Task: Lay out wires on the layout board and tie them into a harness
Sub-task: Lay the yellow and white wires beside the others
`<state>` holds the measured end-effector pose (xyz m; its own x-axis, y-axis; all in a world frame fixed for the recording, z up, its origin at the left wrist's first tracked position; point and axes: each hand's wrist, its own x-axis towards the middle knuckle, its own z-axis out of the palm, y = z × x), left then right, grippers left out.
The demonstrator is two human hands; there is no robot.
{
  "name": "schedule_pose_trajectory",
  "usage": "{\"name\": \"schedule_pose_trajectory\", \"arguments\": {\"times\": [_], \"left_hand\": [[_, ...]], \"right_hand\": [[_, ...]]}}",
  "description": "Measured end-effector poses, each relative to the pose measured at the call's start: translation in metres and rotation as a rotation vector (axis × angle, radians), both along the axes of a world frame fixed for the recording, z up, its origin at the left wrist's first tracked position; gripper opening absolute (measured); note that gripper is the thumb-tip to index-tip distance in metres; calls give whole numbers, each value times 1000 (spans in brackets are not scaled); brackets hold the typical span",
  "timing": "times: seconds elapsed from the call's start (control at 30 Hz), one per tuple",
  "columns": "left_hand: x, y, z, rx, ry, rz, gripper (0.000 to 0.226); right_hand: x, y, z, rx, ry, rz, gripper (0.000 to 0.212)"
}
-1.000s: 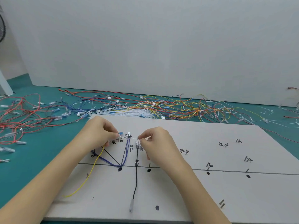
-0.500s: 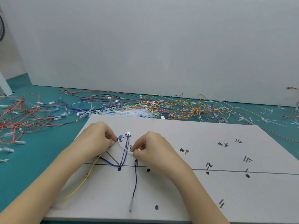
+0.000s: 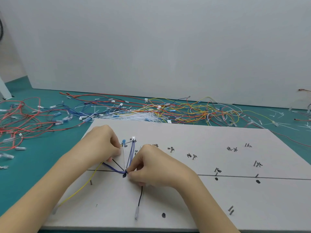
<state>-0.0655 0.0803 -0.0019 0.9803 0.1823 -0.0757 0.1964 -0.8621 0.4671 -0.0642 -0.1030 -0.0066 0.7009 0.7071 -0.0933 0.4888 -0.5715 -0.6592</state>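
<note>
- A plain grey wall (image 3: 168,47) fills the upper half of the view, with a teal table (image 3: 33,157) running below it.
- The pale layout board (image 3: 218,199) lies flat on the table and takes the lower right of the view; it is marked with a long ruled line, black dots, handwritten labels and small upright pins.
- A tangle of loose wires (image 3: 151,111), red, yellow, blue and white, sprawls on the table from nine o'clock to two o'clock of the board.
- The right hand (image 3: 154,167), fingers curled, pinches the point where the blue wires (image 3: 131,155), a white wire (image 3: 124,157) and a black strand meet at a pin on the ruled line.
- The left hand (image 3: 102,145), at ten o'clock of that junction, is curled, fingertips pinching beside the white wire's upper end.
- A yellow wire (image 3: 80,189) trails toward seven o'clock.
- A black wire (image 3: 140,197) emerges at six o'clock below the right hand.
</note>
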Motion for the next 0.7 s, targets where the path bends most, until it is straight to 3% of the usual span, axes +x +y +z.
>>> {"name": "schedule_pose_trajectory", "arguments": {"times": [0.17,0.33,0.7], "left_hand": [[-2,-1,1,-115,-1,-41,14],[-2,0,4,-384,115,-40,22],[-5,7,2,-356,117,-199,19]], "right_hand": [[-1,-4,3,22,148,42,17],[-2,-6,7,13,265,60,23],[-3,-2,6,46,290,-26,23]]}}
